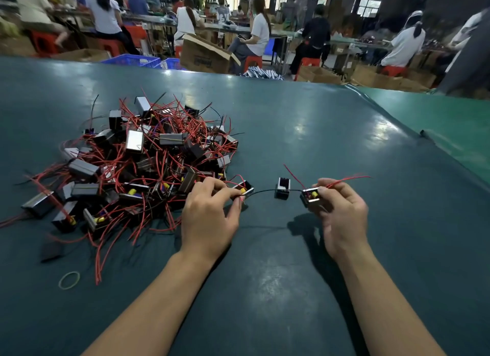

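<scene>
Teal bench (pixel 318 143) bears a tangled pile (pixel 148 159) of wired coils, at whose edge the left hand (pixel 209 217) pinches a coil (pixel 246 191) and the right hand (pixel 342 215) grips a second coil (pixel 310 196), so separating them next probably means freeing their black wire (pixel 265 191).

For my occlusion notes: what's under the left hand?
The left hand pinches a wired coil part; the pile edge vanishes beneath it. Whatever the palm covers is hidden.

Left forearm (pixel 159 289) and right forearm (pixel 379 289) stretch forward, well apart; left hand (pixel 209 215) palm down, fingers (pixel 227 193) pinching; right hand (pixel 343 215) turned on edge, fingers curled in a pinch.
</scene>
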A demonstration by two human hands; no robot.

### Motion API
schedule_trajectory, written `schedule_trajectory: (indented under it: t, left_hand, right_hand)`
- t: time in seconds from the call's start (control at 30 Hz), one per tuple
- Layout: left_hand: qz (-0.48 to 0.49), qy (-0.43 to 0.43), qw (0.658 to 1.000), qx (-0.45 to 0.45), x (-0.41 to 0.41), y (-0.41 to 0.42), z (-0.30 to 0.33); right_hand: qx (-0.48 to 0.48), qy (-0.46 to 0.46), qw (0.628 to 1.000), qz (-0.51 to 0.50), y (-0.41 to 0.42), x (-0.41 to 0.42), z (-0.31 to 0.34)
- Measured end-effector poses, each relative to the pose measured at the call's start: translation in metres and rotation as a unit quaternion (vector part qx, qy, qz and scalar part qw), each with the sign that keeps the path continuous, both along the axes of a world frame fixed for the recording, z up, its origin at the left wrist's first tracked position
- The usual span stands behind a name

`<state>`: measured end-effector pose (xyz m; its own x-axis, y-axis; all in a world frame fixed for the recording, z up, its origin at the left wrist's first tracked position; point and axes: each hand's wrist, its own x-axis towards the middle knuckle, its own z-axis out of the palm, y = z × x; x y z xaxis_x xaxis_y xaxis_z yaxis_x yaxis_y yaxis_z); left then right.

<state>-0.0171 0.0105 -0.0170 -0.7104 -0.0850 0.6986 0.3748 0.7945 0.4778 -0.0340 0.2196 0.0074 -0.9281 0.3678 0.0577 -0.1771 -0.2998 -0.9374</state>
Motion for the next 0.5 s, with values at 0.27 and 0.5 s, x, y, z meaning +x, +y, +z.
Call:
schedule_trajectory:
  t: [0.27,0.5]
  left_hand:
    - [-0.098,-0.017,0.995,0.002,0.005,0.004,0.006]
    - [-0.271,-0.042,0.962,-0.001,0.019,0.008,0.014]
  right_hand:
    - [0.014,-0.055,0.994,-0.098,0.017,-0.011,-0.01]
    - [0.311,-0.078,0.946,0.054,-0.025,-0.027,-0.017]
